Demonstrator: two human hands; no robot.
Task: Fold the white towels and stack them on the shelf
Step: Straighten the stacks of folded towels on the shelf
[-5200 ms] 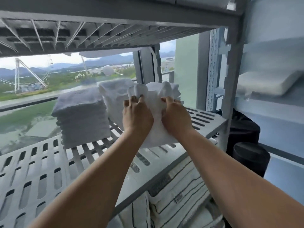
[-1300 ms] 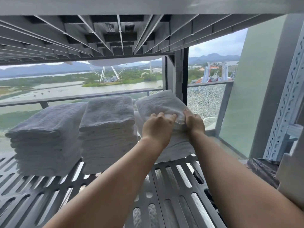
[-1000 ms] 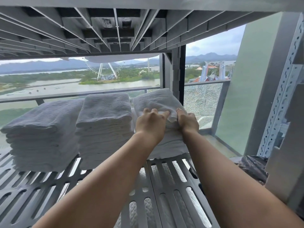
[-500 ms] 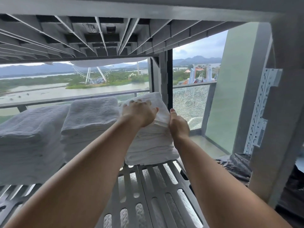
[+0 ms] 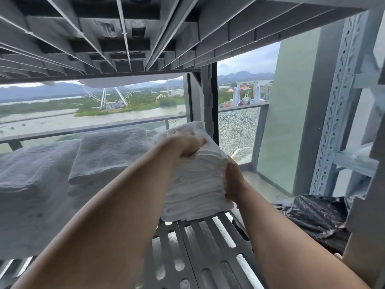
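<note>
Three stacks of folded white towels stand side by side on the grey slotted shelf (image 5: 208,243). The right stack (image 5: 198,184) is the one under my hands. My left hand (image 5: 183,143) lies on top of it, fingers curled over the topmost towel. My right hand (image 5: 233,178) presses against the stack's right side, fingers spread along the towel edges. A middle stack (image 5: 108,155) and a left stack (image 5: 31,184) stand apart from both hands.
The ribbed underside of the shelf above (image 5: 145,38) hangs low overhead. A perforated metal upright (image 5: 337,113) and a black plastic bag (image 5: 318,215) are at the right. Behind the shelf is a glass window (image 5: 237,130). More towels show through the slots below.
My left hand has slid further onto the top of the right stack, and my right hand has dropped from the top edge to the stack's right side. The view has moved closer.
</note>
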